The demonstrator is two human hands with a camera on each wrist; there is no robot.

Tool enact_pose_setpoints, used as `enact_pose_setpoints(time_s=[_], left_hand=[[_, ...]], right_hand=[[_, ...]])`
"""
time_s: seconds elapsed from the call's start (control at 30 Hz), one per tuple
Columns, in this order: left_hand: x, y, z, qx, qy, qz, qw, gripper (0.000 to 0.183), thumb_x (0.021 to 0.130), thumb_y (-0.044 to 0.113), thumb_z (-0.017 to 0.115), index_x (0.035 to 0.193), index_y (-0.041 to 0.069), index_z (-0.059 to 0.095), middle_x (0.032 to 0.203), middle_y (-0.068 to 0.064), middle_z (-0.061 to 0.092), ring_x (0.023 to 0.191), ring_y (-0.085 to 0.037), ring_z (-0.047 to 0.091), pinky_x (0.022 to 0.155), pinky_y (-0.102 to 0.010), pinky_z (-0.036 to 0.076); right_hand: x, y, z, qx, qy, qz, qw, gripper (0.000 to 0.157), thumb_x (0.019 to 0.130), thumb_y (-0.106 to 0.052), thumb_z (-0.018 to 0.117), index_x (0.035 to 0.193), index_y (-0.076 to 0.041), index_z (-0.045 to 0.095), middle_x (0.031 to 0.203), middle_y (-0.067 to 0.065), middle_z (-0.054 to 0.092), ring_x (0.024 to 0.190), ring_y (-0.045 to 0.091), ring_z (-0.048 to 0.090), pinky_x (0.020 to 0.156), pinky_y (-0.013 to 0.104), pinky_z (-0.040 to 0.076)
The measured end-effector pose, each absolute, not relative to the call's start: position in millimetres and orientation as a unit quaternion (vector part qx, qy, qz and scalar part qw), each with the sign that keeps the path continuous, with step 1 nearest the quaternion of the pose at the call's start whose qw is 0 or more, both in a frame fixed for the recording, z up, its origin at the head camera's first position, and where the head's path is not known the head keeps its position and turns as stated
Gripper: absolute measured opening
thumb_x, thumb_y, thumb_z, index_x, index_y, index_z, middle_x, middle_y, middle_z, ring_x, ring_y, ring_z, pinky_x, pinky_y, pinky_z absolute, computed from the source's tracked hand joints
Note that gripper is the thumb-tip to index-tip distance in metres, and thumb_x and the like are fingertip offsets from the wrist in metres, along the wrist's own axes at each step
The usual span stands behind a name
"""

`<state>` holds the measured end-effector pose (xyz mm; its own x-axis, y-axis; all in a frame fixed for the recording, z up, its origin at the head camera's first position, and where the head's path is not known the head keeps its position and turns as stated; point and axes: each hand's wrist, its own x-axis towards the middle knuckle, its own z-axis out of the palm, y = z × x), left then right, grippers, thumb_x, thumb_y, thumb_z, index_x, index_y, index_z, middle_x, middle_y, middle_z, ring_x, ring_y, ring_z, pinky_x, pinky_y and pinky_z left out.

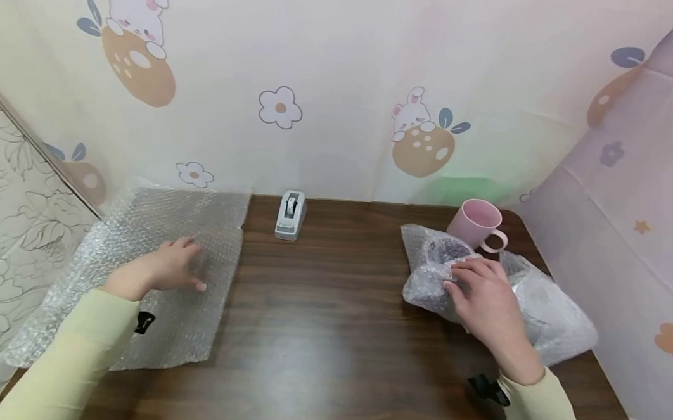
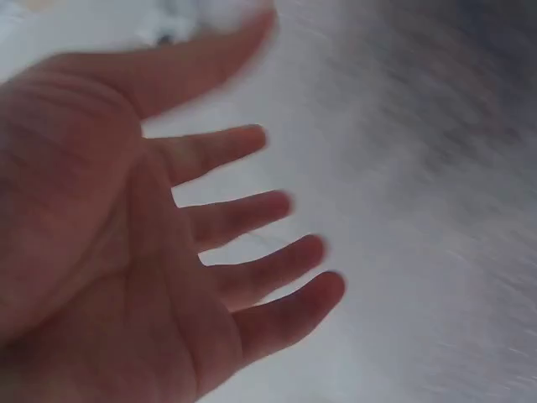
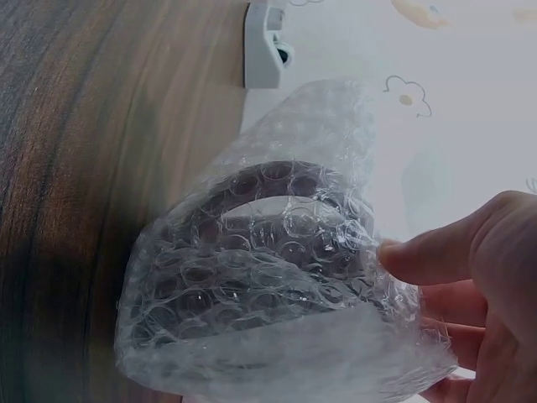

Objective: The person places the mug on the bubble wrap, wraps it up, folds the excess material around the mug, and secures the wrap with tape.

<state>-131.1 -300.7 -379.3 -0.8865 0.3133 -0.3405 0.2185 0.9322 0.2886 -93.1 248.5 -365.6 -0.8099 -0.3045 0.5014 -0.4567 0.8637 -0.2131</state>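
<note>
- The right hand (image 1: 491, 304) is pinching the edge of a bubble-wrapped bundle (image 1: 428, 283) between thumb and fingers; the bundle is lying to the right of the tape dispenser (image 1: 290, 215), nearer the person.
- The left hand (image 1: 164, 267) is holding nothing, its fingers standing apart over a bubble wrap sheet (image 1: 190, 329); whether they are touching it, I cannot tell.
- The sheet is lying left of the tape dispenser.
- A pink mug (image 1: 466, 224) is standing right of the tape dispenser.
- A second wrapped bundle (image 1: 562, 320) is resting farthest right of the tape dispenser.

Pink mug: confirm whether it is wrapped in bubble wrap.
No: the head view shows the pink mug standing with its handle uncovered.
</note>
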Motion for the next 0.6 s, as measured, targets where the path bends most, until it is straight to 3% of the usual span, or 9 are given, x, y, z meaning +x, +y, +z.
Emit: enact_pose_setpoints(time_s=[0.1, 0.23, 0.6], left_hand=[[-126, -320, -396, 0.107, 0.959, 0.138, 0.221, 0.117, 0.065, 0.050, 0.088, 0.149, -0.008, 0.031, 0.151, -0.043, 0.010, 0.132, -0.069, 0.012, 0.096, -0.080, 0.024], [-120, -329, -414, 0.088, 0.955, 0.155, 0.239, 0.130, 0.060, 0.056, 0.088, 0.154, -0.005, 0.022, 0.154, -0.040, 0.002, 0.134, -0.068, 0.003, 0.095, -0.082, 0.020], [-121, -309, -408, 0.104, 0.963, 0.095, 0.231, 0.126, 0.065, 0.076, 0.074, 0.152, -0.004, 0.029, 0.140, -0.039, 0.027, 0.124, -0.062, 0.028, 0.088, -0.074, 0.039]], right_hand=[[-94, 247, -366, 0.198, -0.938, 0.165, 0.230, 0.023, 0.076, -0.005, 0.080, 0.094, 0.006, 0.073, 0.100, 0.018, 0.069, 0.101, 0.040, 0.053, 0.090, 0.049, 0.039], [-94, 246, -367, 0.193, -0.940, 0.166, 0.227, 0.025, 0.076, -0.007, 0.081, 0.097, 0.005, 0.074, 0.102, 0.017, 0.069, 0.102, 0.039, 0.053, 0.090, 0.049, 0.040], [-92, 249, -370, 0.175, -0.944, 0.170, 0.221, 0.026, 0.078, -0.011, 0.079, 0.099, 0.004, 0.073, 0.106, 0.016, 0.068, 0.104, 0.038, 0.051, 0.089, 0.050, 0.040]])
